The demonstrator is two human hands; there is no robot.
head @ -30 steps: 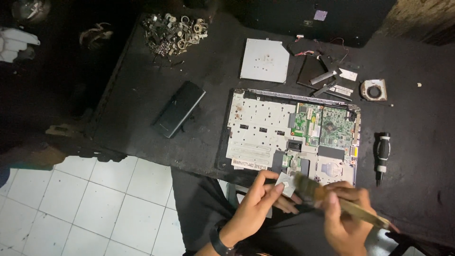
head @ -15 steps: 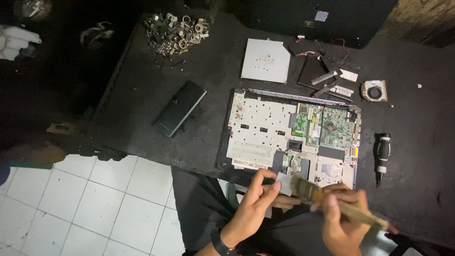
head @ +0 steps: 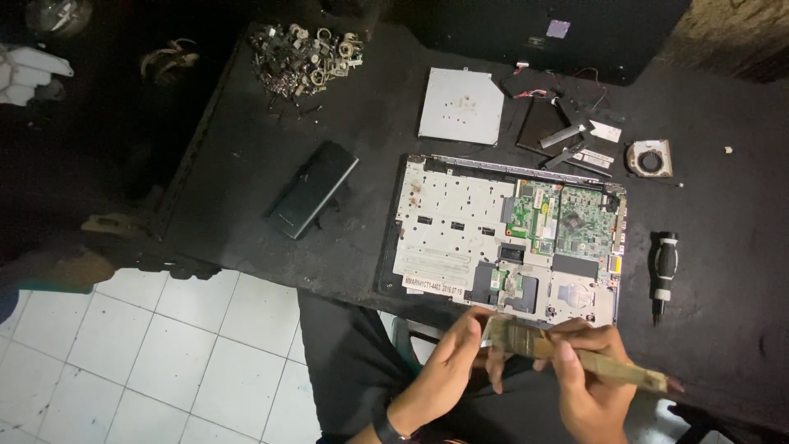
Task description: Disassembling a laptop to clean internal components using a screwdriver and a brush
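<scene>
Paintbrush [head: 575,355], worn wooden handle, pale bristles

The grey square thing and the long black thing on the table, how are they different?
The grey square plate is pale, flat and nearly square; the black battery is dark, long and narrow. The plate lies almost straight behind the opened laptop; the battery lies slanted to the laptop's left. Both rest untouched on the dark table, away from the hands.

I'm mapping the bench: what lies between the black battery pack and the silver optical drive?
In the head view, only bare dark tabletop separates the battery pack from the optical drive.
</scene>
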